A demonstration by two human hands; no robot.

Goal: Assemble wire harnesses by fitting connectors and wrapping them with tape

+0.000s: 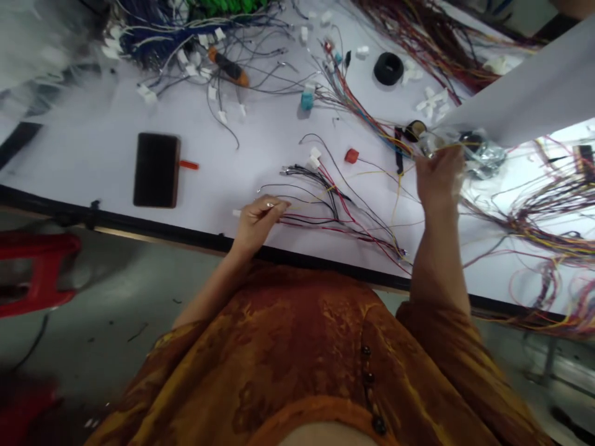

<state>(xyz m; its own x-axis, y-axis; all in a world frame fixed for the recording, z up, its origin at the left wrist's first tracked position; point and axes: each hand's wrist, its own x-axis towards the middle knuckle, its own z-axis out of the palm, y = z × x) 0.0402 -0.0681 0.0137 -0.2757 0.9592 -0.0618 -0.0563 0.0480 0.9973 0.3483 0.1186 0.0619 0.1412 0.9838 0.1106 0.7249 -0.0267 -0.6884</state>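
My left hand (pixel 260 223) is at the table's near edge, thumb and fingers pinched together. Red and black wires (pixel 316 225) run out from beneath it, and a white connector (pixel 237 213) shows on its other side. What lies between the fingertips is too small to make out. My right hand (pixel 439 176) reaches to a clear plastic bag (pixel 488 158), its fingers blurred and partly hidden by the film. Close to it are a roll of tape (pixel 415 130) and a dark narrow tool (pixel 398 152). A red connector (pixel 351 155) lies between my hands.
A phone (pixel 157 170) lies on the left of the white table (pixel 93 155). Behind are an orange-black screwdriver (pixel 227 66), a blue connector (pixel 307 100) and black tape (pixel 388 68). Wire bundles (pixel 553 217) spread at right. A white panel (pixel 530 93) slants overhead there. A red stool (pixel 37 272) stands below.
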